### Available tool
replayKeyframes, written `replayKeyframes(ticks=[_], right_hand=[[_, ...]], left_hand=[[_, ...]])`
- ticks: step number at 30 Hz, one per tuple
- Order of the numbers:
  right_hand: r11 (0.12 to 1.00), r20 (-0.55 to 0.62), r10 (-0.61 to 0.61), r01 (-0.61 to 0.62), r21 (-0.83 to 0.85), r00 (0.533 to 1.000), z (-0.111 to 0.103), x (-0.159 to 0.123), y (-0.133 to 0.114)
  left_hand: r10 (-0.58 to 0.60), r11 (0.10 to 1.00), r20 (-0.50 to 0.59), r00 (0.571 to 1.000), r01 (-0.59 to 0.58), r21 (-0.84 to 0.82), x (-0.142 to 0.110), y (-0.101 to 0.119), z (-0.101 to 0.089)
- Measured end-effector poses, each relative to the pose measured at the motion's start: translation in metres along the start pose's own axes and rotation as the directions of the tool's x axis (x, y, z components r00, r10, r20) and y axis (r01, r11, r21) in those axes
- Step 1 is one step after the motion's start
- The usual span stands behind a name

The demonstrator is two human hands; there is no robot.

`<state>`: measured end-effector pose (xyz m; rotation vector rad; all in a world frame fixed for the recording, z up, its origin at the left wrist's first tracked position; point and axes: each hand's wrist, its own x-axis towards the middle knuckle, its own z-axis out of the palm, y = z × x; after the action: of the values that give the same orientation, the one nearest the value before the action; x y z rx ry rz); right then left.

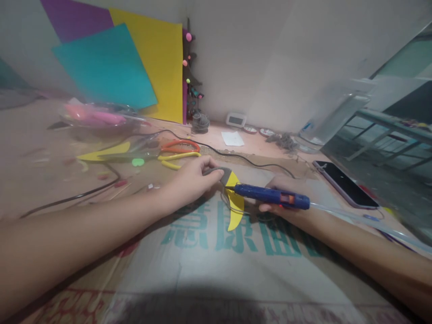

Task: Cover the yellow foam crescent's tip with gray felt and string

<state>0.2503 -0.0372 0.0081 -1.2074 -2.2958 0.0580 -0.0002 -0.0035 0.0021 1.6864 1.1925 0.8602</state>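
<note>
Between the thumb and fingers of my left hand (pixel 197 176) is pinched a grey piece (pixel 227 174) joined to a yellow crescent-shaped cutout (pixel 237 215). Thin grey string (pixel 232 209) loops beside and across the crescent. My right hand (pixel 278 189) is wrapped round a blue hot glue gun (pixel 258 192), partly hidden behind it. The gun's dark nozzle points left and lies at the upper part of the yellow crescent; whether it touches, I cannot tell. A long clear glue stick (pixel 340 213) runs out of the gun's back end towards the right.
Scissors (pixel 180 155) with orange and yellow handles lie beyond my left hand, near a yellow scrap (pixel 108 152). A black cord (pixel 232 155) crosses behind. A phone (pixel 346 184) lies right, by a clear plastic container (pixel 334 119). Printed cardboard (pixel 209 274) covers the tabletop.
</note>
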Motion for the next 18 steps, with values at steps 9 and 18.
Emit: replayKeyframes(ticks=[9, 18], right_hand=[[0.998, 0.029, 0.006, -0.004, -0.063, 1.0, -0.002, -0.001, 0.001], [0.996, 0.053, 0.02, -0.015, -0.088, 0.998, -0.002, 0.0, 0.008]], left_hand=[[0.01, 1.0, 0.01, 1.0, -0.01, 0.006, 0.001, -0.005, 0.0], [-0.002, 1.0, 0.014, 1.0, 0.002, 0.03, 0.001, -0.003, 0.0]])
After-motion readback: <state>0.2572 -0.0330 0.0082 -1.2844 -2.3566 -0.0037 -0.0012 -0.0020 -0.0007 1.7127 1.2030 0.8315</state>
